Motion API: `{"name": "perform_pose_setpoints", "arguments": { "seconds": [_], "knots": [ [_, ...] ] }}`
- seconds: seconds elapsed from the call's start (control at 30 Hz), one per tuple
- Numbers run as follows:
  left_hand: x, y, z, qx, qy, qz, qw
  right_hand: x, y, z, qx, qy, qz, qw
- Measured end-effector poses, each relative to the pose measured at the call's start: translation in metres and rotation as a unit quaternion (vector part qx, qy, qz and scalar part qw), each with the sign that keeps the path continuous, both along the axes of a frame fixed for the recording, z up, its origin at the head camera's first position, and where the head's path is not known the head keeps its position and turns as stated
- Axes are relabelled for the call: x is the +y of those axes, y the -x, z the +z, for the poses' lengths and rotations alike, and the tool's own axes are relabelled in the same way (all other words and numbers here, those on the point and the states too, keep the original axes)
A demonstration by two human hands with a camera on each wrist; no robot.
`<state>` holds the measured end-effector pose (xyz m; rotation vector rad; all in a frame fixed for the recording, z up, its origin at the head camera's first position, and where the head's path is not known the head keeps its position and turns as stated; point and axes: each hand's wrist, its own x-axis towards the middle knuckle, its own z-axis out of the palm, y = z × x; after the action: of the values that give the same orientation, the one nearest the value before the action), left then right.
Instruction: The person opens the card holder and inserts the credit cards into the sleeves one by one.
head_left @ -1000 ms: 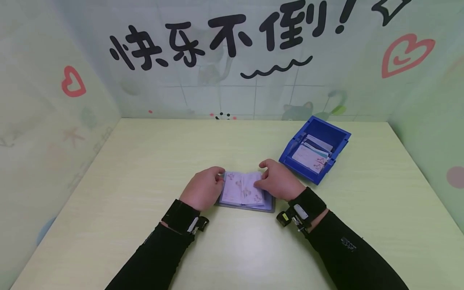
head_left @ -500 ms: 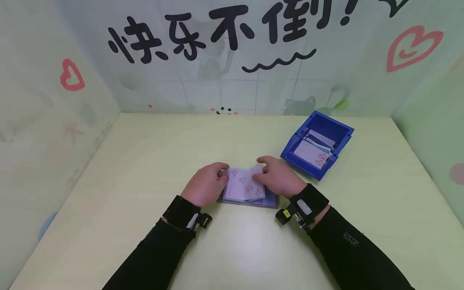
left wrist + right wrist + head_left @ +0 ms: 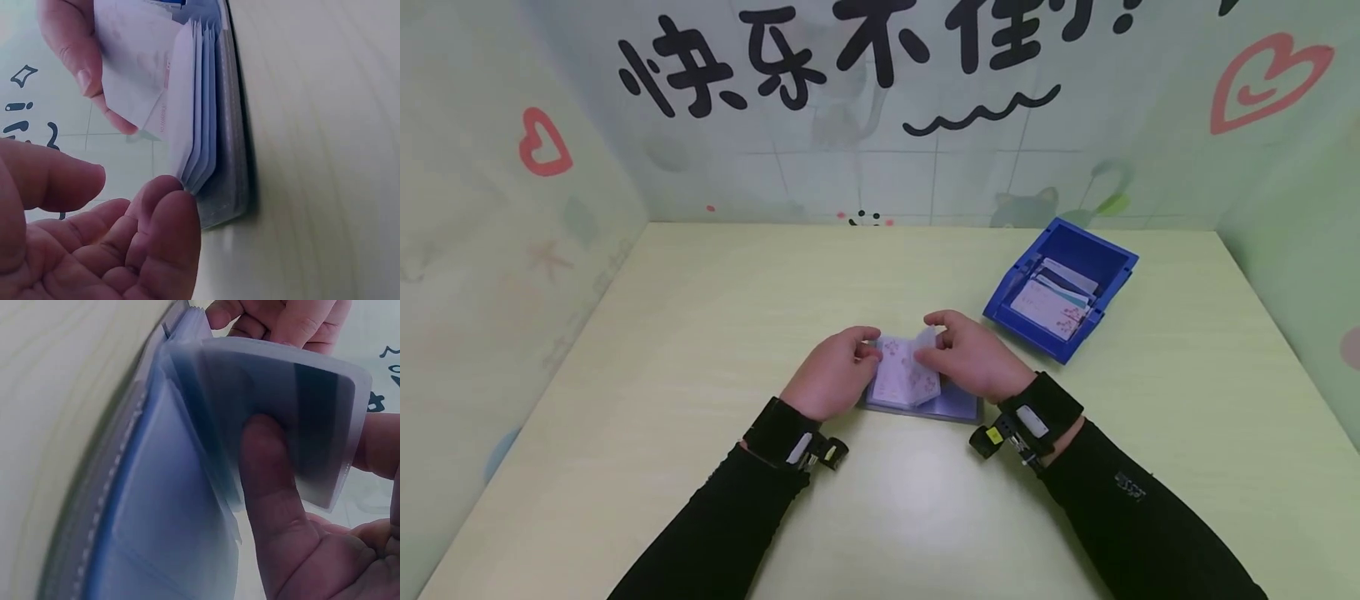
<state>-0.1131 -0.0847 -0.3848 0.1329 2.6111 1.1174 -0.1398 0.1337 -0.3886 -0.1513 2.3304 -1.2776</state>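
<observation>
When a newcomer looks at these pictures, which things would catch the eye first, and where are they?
Probably the large black characters across the back wall. Next, the blue box with cards, towards the back right of the table. Then the small booklet near the centre, where the right hand pinches a leaf and the left hand is at the left edge.

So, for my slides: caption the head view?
Right hand pinches a booklet page, left hand opposite, blue box beyond.
</observation>
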Motion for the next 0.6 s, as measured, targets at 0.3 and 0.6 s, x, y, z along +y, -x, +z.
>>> {"name": "perform_pose_setpoints", "arguments": {
  "seconds": [0.3, 0.6],
  "knots": [
    [0.002, -0.001, 0.002, -0.001, 0.000, 0.012, 0.9999, -0.001, -0.003, 0.009, 0.043, -0.045, -0.007, 0.9980],
    [0.003, -0.001, 0.006, 0.009, 0.011, 0.005, 0.9999, -0.005, -0.009, 0.016, 0.087, -0.032, -0.022, 0.9954]
  ]
}}
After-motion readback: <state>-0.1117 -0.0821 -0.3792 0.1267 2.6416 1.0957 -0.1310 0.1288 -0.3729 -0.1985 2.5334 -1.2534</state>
